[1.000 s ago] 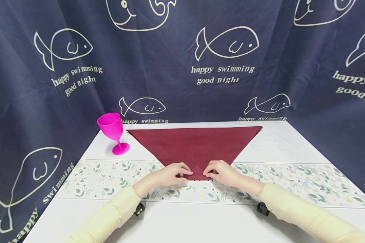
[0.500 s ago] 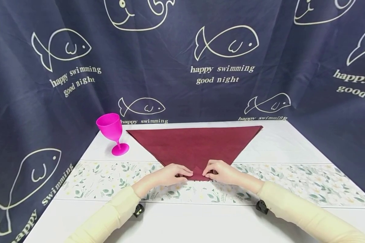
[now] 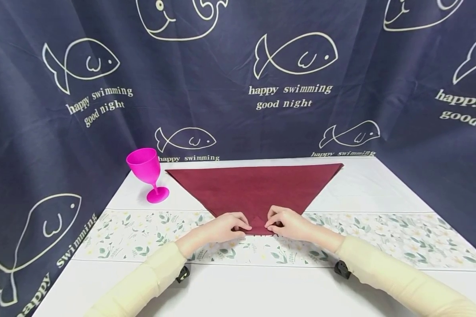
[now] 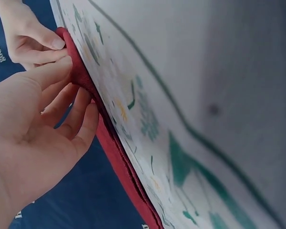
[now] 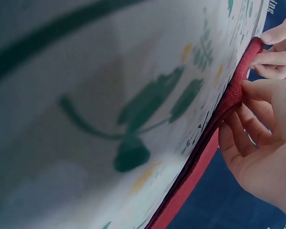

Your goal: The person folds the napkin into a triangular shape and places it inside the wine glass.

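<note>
A dark red cloth napkin (image 3: 254,187) lies folded in a triangle, its long edge at the far side and its near tip turned back into a small flap (image 3: 258,224). At the left end of this short near fold, my left hand (image 3: 226,226) pinches the cloth, thumb on the near side and fingers on top. My right hand (image 3: 288,223) pinches the fold's right end in the same way. Up close, the left wrist view has the left thumb against the rolled red edge (image 4: 81,71). In the right wrist view the right thumb presses the fold (image 5: 233,95).
A bright pink goblet (image 3: 144,166) stands upright at the back left, beside the napkin's far left corner. The white tablecloth (image 3: 262,286) carries a floral band (image 3: 135,233) beneath the hands. Behind the table hangs a dark blue curtain (image 3: 222,101) with fish drawings.
Both hands stay at the near fold with only tiny finger shifts; the right hand's knuckles rise slightly. The napkin and goblet keep their places.
</note>
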